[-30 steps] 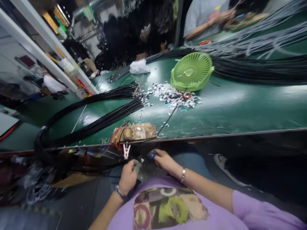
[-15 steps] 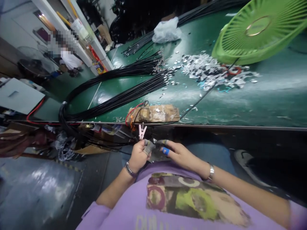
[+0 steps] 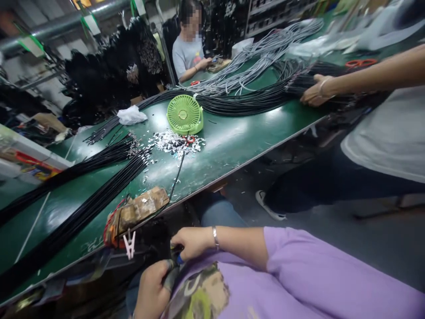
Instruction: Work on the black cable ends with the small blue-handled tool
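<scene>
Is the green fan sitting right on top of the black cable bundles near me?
No. The green fan stands on bare table beyond the pile of silver scraps, apart from the near black cable bundles.

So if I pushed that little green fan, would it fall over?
Probably it would slide, not topple: the green fan already lies tilted back on the table. It looks like thin plastic, so likely light. Its cord might tug it back.

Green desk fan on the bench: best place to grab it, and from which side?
Judging by pose, grip the green fan by its round outer rim, coming from above: it lies tilted, grille up, rim exposed. Avoid the near side, where its cord trails through foil scraps.
</scene>
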`<state>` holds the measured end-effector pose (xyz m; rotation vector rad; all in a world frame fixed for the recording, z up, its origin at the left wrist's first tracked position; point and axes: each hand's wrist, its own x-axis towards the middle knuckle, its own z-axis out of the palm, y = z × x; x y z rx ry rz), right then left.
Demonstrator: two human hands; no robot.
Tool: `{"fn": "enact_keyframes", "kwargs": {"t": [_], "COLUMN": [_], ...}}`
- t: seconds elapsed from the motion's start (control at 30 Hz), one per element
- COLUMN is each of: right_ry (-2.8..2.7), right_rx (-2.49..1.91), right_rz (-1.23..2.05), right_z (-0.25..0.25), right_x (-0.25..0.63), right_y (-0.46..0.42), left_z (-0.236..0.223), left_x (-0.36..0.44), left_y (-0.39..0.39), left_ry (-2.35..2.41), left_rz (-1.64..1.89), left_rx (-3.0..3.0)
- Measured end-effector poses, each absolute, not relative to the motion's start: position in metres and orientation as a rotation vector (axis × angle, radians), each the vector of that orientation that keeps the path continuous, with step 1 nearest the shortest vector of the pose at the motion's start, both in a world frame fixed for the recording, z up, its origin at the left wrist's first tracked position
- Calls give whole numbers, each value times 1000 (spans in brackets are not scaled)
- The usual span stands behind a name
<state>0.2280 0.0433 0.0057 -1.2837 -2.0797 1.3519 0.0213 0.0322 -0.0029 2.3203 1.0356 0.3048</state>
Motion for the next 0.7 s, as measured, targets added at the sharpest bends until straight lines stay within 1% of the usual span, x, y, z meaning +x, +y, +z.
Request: {"fn": "enact_keyframes", "kwargs": {"t": [0.07,0.2,0.27,0.5,0.6,0.7], "right_ry": [-1974,-1534,-1360,-981,-917,-971], "right_rx": [-1229,-1124,-1045,-693,-681,-809], "right_rz": [1565,2058,2188,2366,2318,2197], "right_z": [1,-13,-18,-23,-25,-27], "right_x": [228,223,221,209,202,198], "right_y": [45,48,49,54,53,50], "left_z": [1,11,14,15,11,3], "left_x": [22,23,23,16,13,11], "left_y": [32,34,35,41,41,38], "left_ry": [991,992,999,926,918,945], "left_rz": [243,194,187,321,426,525], "left_rx": [2313,2184,2116,2098,2133,2186]}}
